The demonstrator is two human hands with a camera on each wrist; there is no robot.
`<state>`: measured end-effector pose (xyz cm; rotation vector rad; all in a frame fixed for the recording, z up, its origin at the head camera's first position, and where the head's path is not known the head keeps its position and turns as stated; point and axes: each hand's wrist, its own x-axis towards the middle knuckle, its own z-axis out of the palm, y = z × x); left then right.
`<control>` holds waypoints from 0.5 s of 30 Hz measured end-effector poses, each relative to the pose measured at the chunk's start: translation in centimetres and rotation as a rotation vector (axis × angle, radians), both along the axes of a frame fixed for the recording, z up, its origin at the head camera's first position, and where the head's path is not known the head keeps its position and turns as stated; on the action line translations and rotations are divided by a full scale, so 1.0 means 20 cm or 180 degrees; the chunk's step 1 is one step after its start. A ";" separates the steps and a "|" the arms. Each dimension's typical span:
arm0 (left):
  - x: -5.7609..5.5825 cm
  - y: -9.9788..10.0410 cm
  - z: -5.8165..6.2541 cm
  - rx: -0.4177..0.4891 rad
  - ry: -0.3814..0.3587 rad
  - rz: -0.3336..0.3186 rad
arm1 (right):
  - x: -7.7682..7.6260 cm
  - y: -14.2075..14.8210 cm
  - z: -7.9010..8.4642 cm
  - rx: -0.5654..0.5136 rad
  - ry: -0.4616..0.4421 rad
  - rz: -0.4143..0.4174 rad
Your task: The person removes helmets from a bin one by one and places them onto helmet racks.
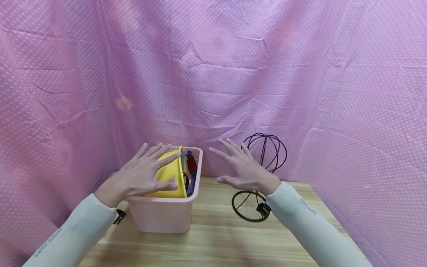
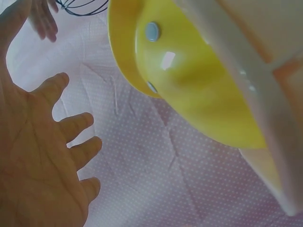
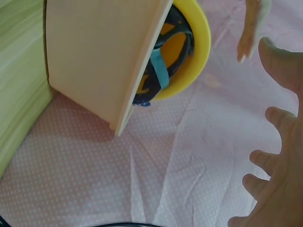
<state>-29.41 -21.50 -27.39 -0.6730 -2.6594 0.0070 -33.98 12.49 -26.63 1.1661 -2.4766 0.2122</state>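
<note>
the left hand (image 1: pixel 141 172), fingers spread wide and empty, hovers above a yellow hard-plastic helmet (image 1: pixel 171 172) tilted inside a pink rectangular plastic bin (image 1: pixel 160 217); the right hand (image 1: pixel 248 168), likewise splayed and empty, is before a black round-topped wire stand (image 1: pixel 251 221); beyond hangs pink dotted cloth (image 1: pixel 213 92).

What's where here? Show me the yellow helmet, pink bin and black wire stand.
Yellow helmet (image 2: pixel 189 85): left wrist view, on its outer shell.
Pink bin (image 1: pixel 160 217): head view, on its front wall.
Black wire stand (image 1: pixel 251 220): head view, on its base ring's near edge.
</note>
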 end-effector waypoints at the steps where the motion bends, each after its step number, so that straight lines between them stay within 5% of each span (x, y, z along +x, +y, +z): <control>1: 0.00 -0.01 -0.01 0.0019 0.0006 -0.0003 | 0.00 -0.01 0.00 -0.0002 -0.0017 0.0016; 8: 0.01 -0.05 -0.04 0.0098 0.0077 -0.0015 | -0.02 -0.07 -0.02 -0.0082 -0.0129 0.0230; 15: 0.03 -0.09 -0.07 0.0186 -0.0017 0.0068 | -0.02 -0.14 -0.05 -0.0236 -0.0590 0.0268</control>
